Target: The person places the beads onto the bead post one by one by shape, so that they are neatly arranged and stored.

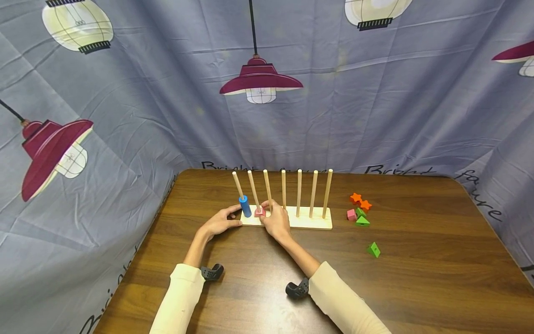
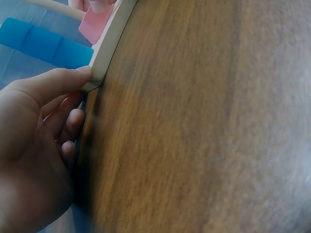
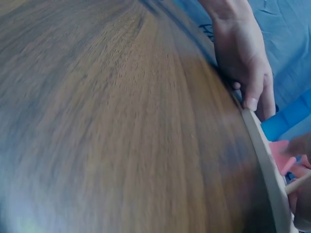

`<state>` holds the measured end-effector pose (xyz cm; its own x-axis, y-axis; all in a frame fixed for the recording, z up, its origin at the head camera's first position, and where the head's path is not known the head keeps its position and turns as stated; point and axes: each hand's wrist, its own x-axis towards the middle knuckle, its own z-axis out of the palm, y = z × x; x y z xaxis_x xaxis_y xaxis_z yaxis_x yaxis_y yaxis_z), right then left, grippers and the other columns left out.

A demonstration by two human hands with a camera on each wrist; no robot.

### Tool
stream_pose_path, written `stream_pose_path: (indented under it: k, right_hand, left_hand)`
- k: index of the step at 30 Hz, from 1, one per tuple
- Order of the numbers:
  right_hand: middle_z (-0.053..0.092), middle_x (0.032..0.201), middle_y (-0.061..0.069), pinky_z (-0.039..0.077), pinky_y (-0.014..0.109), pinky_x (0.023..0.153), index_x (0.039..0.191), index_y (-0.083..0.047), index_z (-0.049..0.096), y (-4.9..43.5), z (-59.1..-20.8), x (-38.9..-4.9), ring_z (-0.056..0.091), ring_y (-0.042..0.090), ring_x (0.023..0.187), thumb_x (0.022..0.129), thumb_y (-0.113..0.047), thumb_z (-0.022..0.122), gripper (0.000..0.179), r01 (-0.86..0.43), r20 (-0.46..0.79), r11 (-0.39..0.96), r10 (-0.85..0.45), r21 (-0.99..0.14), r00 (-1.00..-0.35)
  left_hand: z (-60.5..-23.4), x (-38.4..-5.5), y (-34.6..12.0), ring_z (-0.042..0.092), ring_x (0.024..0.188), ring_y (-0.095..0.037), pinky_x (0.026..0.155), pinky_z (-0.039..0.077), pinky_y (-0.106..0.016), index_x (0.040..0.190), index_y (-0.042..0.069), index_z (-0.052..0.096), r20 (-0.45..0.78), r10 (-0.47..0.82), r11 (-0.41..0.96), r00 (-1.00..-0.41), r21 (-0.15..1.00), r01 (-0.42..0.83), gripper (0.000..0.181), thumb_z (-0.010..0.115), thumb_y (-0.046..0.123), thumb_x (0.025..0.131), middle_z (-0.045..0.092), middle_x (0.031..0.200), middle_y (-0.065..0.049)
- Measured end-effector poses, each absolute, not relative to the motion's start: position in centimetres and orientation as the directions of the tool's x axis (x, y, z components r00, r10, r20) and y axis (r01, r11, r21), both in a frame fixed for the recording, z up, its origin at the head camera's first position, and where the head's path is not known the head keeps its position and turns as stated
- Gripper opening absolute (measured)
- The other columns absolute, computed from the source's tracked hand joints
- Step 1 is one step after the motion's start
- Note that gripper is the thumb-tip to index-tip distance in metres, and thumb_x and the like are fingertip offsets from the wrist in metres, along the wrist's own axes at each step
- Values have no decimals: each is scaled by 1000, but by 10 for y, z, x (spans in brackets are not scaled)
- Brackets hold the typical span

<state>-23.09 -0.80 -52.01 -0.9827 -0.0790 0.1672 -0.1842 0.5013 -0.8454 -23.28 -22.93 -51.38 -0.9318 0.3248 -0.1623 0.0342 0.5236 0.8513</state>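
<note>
A pale wooden base [image 1: 310, 223] carries a row of several upright wooden pegs. Blue cylindrical beads [image 1: 244, 207] are stacked on the leftmost peg. My left hand [image 1: 219, 223] holds the base's left end, its thumb [image 2: 77, 75] on the near corner and its other fingers further back. Around the foot of the second peg sits a pink block [image 1: 259, 212], low against the base. My right hand [image 1: 277, 223] pinches this block between thumb and fingers, partly covering it and the feet of the neighbouring pegs. In the right wrist view that hand is mostly cut off.
Right of the base lie orange stars [image 1: 365, 205], a pink cube [image 1: 352, 215] and green triangular blocks [image 1: 362, 221]. Another green triangular block [image 1: 374, 250] lies nearer on the brown table [image 1: 417, 287]. A grey lamp-print curtain [image 1: 325, 125] hangs behind and at the sides.
</note>
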Motion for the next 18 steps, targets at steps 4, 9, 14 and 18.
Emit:
stream_pose_path:
  k: [4,9,14,18]
  right_hand:
    - [68,119,17,46,50,95,125,-2,62,4,-515,-226,61,37,114,81,-4,79,47,-195,131,504,-160,-842,-978]
    - [62,128,22,42,48,102,138,2,54,28,-505,-215,57,38,120,84,-7,77,59,-205,85,500,-253,-841,-964]
    - [70,114,17,50,42,93,124,2,66,59,-495,-209,67,31,105,87,-4,74,38,-255,134,438,-289,-862,-948]
    - [73,98,9,54,38,83,108,1,71,89,-484,-208,70,26,91,89,-3,73,20,-292,179,415,-290,-862,-940]
  left_hand:
    - [-514,-232,-229,44,114,-29,95,35,-41,151,6,44,-179,317,530,-931,848,18,64,70,15,93,47,143,-17]
    - [-514,-233,-229,44,114,-28,96,35,-41,151,6,43,-185,313,530,-932,848,10,65,70,15,93,46,144,-16]
    - [-514,-233,-229,45,114,-29,96,35,-41,151,5,43,-185,310,534,-933,845,11,66,71,15,92,47,144,-16]
    - [-514,-233,-230,45,113,-28,96,35,-40,151,5,43,-180,317,533,-931,846,18,65,71,15,92,47,143,-16]
